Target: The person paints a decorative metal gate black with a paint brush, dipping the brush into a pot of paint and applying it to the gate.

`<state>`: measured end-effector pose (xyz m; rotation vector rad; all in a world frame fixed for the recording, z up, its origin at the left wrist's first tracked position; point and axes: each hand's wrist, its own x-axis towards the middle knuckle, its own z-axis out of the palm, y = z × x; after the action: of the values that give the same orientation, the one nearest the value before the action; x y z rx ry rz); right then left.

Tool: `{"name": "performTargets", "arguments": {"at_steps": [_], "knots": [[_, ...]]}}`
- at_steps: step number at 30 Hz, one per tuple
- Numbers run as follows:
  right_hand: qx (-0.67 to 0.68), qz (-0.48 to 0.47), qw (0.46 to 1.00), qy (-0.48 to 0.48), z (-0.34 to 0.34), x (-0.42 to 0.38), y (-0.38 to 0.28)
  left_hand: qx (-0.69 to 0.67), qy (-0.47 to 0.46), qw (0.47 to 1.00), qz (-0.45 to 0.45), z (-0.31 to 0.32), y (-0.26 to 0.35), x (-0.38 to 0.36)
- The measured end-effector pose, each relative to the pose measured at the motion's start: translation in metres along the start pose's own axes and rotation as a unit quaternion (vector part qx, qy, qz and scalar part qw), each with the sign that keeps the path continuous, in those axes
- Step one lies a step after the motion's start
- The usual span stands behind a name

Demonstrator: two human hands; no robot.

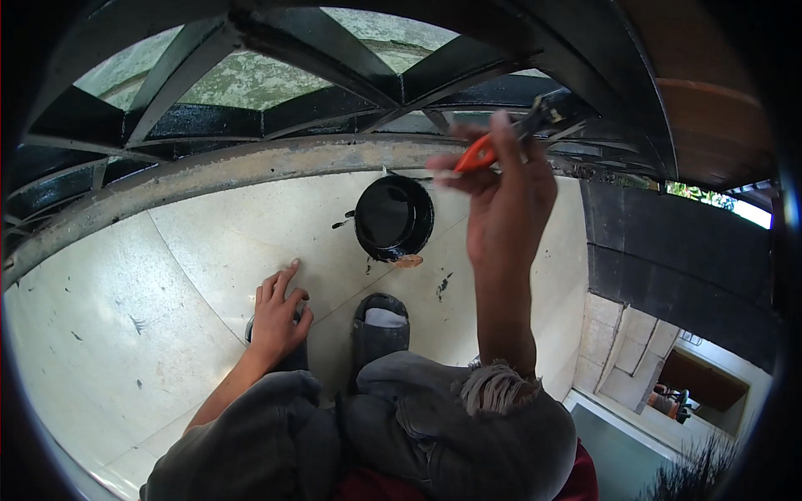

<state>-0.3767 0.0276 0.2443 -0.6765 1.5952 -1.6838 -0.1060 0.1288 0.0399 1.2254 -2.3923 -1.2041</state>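
Observation:
My right hand [510, 196] is raised to the right of centre, fingers closed around the orange handle of a paintbrush [477, 156]. The brush's dark bristle end points up and right, close to the black metal lattice [313, 46]; contact cannot be made out. On the tiled floor, left of that hand, stands a round black pot [391, 215] with glossy black paint in it. My left hand [278, 316] hangs over my left slipper with its fingers apart, holding nothing.
Black paint spots mark the pale floor tiles [200, 326]. A brown leaf [408, 261] lies against the pot's lower edge. My right foot wears a dark slipper [380, 338]. A concrete ledge [242, 163] runs beneath the lattice, and a dark wall [668, 259] rises at right.

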Motion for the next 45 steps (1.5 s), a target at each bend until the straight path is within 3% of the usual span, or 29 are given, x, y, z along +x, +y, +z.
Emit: {"name": "performTargets", "arguments": {"at_steps": [3, 6, 9, 11, 13, 15, 18, 21, 23, 25, 27, 31, 35, 40, 44, 45], "knots": [[-0.05, 0.112, 0.992, -0.012, -0.005, -0.034, 0.001, 0.003, -0.002, 1.0, 0.003, 0.0, -0.001, -0.001], [-0.106, 0.097, 0.99, 0.006, -0.032, -0.042, 0.004, 0.005, -0.007, 1.0, 0.001, -0.001, -0.001, 0.0], [-0.211, 0.044, 0.976, 0.04, -0.06, -0.044, 0.004, 0.013, -0.01, 1.0, 0.001, 0.001, 0.001, 0.0], [-0.28, -0.089, 0.954, 0.049, -0.077, -0.047, 0.008, 0.021, -0.007, 1.0, 0.006, 0.001, 0.003, 0.001], [-0.254, -0.159, 0.945, 0.13, -0.087, -0.047, 0.01, 0.028, -0.011, 1.0, -0.007, 0.001, 0.005, 0.001], [-0.172, -0.15, 0.962, 0.149, -0.099, -0.041, 0.007, 0.038, -0.009, 0.999, -0.003, 0.002, 0.005, 0.003], [-0.08, -0.072, 0.99, 0.096, -0.101, -0.036, 0.019, 0.05, -0.011, 0.999, -0.01, 0.004, 0.009, 0.001], [-0.05, -0.071, 0.992, 0.095, -0.118, -0.042, 0.014, 0.06, -0.007, 0.998, -0.017, 0.003, 0.01, 0.004], [0.038, -0.07, 0.992, 0.097, -0.127, -0.03, 0.009, 0.062, -0.007, 0.998, -0.023, 0.005, 0.012, 0.004], [0.041, -0.015, 0.995, 0.091, -0.121, -0.029, 0.032, 0.059, 0.005, 0.998, -0.022, 0.006, 0.013, 0.005], [-0.008, 0.031, 0.999, 0.023, -0.121, -0.041, 0.032, 0.068, 0.001, 0.997, -0.028, 0.006, 0.016, 0.007], [-0.019, -0.071, 0.99, 0.121, -0.129, -0.033, 0.025, 0.082, -0.01, 0.996, -0.038, 0.003, 0.021, 0.008], [-0.304, -0.129, 0.943, -0.045, -0.122, -0.028, 0.033, 0.089, -0.01, 0.995, -0.032, 0.005, 0.019, 0.007], [-0.365, -0.231, 0.896, -0.105, -0.127, -0.016, 0.005, 0.093, -0.019, 0.995, -0.044, 0.006, 0.019, 0.007], [-0.411, -0.357, 0.835, -0.08, -0.137, 0.002, -0.039, 0.097, -0.013, 0.994, -0.049, 0.005, 0.02, 0.008], [-0.452, -0.333, 0.824, -0.08, -0.138, 0.003, -0.058, 0.091, -0.017, 0.995, -0.047, 0.004, 0.02, 0.008]]}}
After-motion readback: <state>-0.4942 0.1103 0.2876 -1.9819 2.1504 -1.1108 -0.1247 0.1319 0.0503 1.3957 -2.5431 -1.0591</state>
